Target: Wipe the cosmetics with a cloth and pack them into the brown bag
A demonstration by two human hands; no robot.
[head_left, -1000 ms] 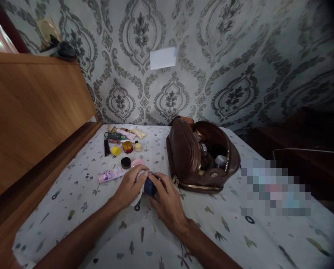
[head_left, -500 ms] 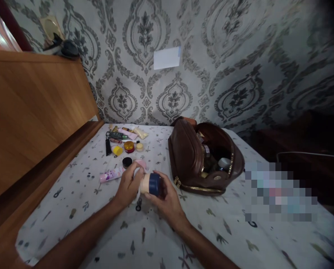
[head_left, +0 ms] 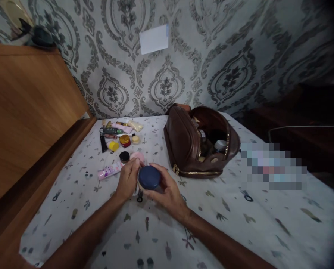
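Brown bag: we see it stand with its mouth unzipped, a grey-capped container showing inside.
Blue-lidded jar: we find it in front of the bag and to its left, held above the printed cloth.
Lid direction: we look almost straight onto the blue top, which faces up and towards us.
Jar axis: we read it as the short line from lid to base, tilted, with a sliver of pale body showing beneath the lid's lower left edge.
Right hand: we see its fingers curved around the jar's bag-facing side, gripping it.
Left hand: we see its fingers bunched narrow at the jar's far side from the bag, over a white cloth that barely shows.
Pink tube: we see it lying left of the bag, its end partly behind the left hand.
Black-lidded pot: we see it left of the bag, near a pink disc.
Gold-lidded red jar: we see it farther back, left of the bag, beside a small cream pot.
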